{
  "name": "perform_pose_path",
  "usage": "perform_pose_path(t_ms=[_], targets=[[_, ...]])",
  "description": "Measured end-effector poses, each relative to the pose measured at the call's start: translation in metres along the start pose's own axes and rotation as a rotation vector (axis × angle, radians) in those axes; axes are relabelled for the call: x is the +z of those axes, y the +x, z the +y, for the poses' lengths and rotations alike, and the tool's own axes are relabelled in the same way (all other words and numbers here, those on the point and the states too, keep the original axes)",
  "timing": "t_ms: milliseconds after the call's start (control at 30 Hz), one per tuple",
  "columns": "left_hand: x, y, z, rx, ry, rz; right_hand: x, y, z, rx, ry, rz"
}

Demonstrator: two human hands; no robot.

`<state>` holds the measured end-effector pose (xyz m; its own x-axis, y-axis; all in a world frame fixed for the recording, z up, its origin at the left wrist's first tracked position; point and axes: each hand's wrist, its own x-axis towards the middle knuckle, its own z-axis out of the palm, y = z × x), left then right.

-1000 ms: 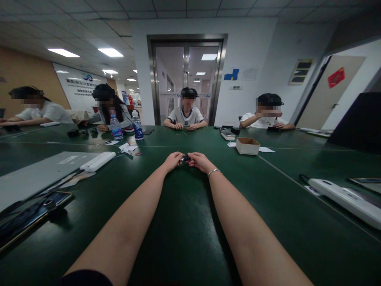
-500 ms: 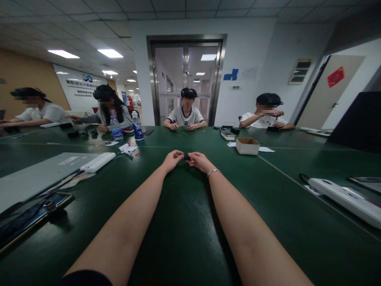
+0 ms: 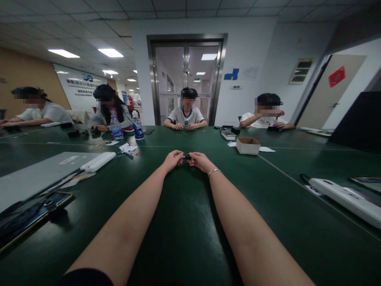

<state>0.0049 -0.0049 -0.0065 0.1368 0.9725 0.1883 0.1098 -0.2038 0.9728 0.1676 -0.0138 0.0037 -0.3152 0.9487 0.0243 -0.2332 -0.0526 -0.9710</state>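
Note:
Both my hands meet above the green table [image 3: 184,222], with a small black piece [image 3: 187,157] between their fingertips. My right hand [image 3: 201,162] pinches the black piece from the right; a silver bracelet [image 3: 214,172] circles that wrist. My left hand [image 3: 173,161] is closed in a pinch at the piece's left end, where a small lighter grey part shows. The piece is too small and dark to name its kind, and the fingers cover part of it.
An open cardboard box [image 3: 248,146] stands ahead right. Two bottles [image 3: 137,126] and paper scraps [image 3: 127,148] are ahead left. A closed laptop [image 3: 44,171], a phone [image 3: 32,216] and a white power strip [image 3: 98,161] lie left; another power strip [image 3: 342,198] lies right. Several people sit opposite.
My left fingers have shifted slightly, and a lighter grey part now shows beside the black piece. Across the table at left, a person's outstretched hand has drawn back towards the face.

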Motion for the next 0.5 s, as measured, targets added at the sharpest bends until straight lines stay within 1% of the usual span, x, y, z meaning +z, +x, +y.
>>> perform_pose_path(t_ms=[133,300,500], targets=[[-0.0026,0.0004,0.0001,0.039,0.045,-0.023,-0.0024,-0.0015,-0.0012,-0.005,-0.023,-0.047],[-0.0068,-0.0025,0.0035,0.009,0.103,-0.007,-0.0053,0.0005,0.0015,-0.041,-0.058,-0.074],[-0.0083,-0.0036,0.0042,-0.024,0.16,-0.016,-0.0062,0.0022,0.0028,-0.029,-0.097,-0.118]])
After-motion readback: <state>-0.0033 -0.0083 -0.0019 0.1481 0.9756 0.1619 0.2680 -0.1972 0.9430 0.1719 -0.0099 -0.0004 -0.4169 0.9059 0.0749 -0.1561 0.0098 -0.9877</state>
